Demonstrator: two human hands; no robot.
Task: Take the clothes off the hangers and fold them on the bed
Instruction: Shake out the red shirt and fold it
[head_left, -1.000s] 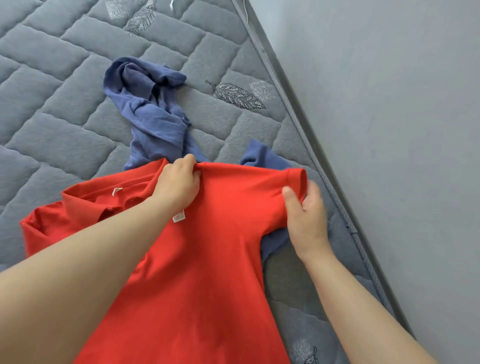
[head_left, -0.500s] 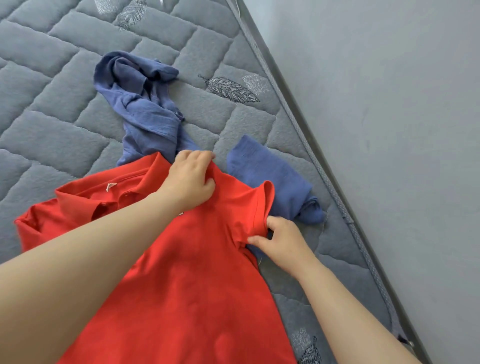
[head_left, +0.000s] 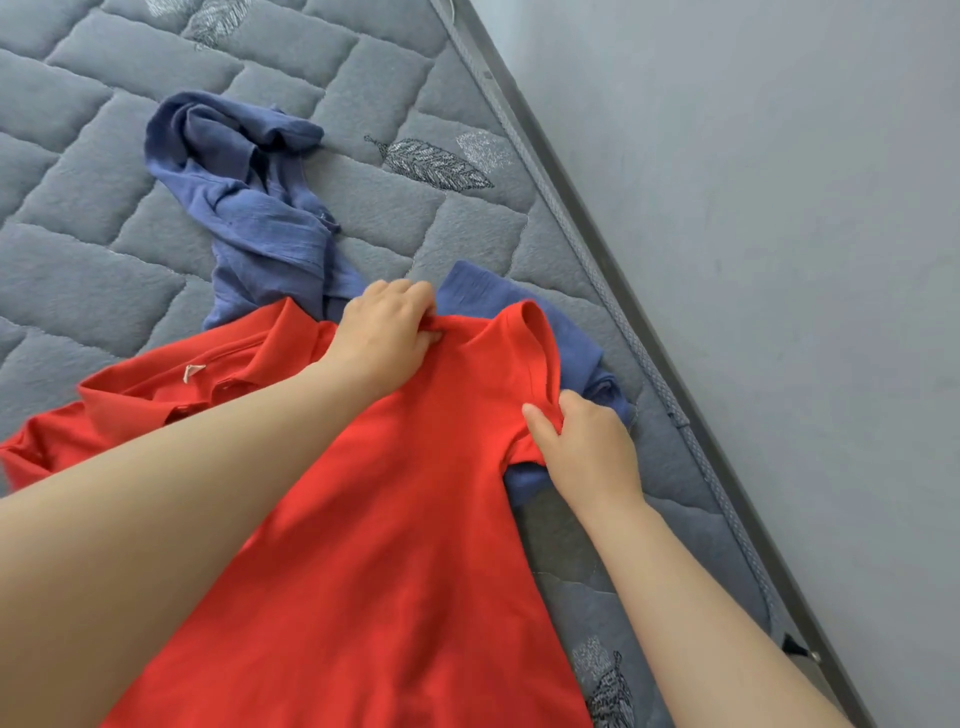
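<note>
A red polo shirt (head_left: 395, 519) lies spread on the bed (head_left: 93, 291), its collar to the left. My left hand (head_left: 384, 338) pinches the fabric at the shoulder seam. My right hand (head_left: 582, 447) grips the lower edge of the short right sleeve, which stands up in a loop. A crumpled blue shirt (head_left: 249, 208) lies behind the red one and reaches under it, one blue part showing beside the sleeve. No hanger is in view.
The grey quilted mattress has leaf embroidery. Its right edge (head_left: 613, 291) runs diagonally along a grey wall (head_left: 753, 260), close to my right hand.
My right hand slid from the sleeve's end to its underside, and the sleeve drew inward and stood up. My left hand kept its grip at the shoulder.
</note>
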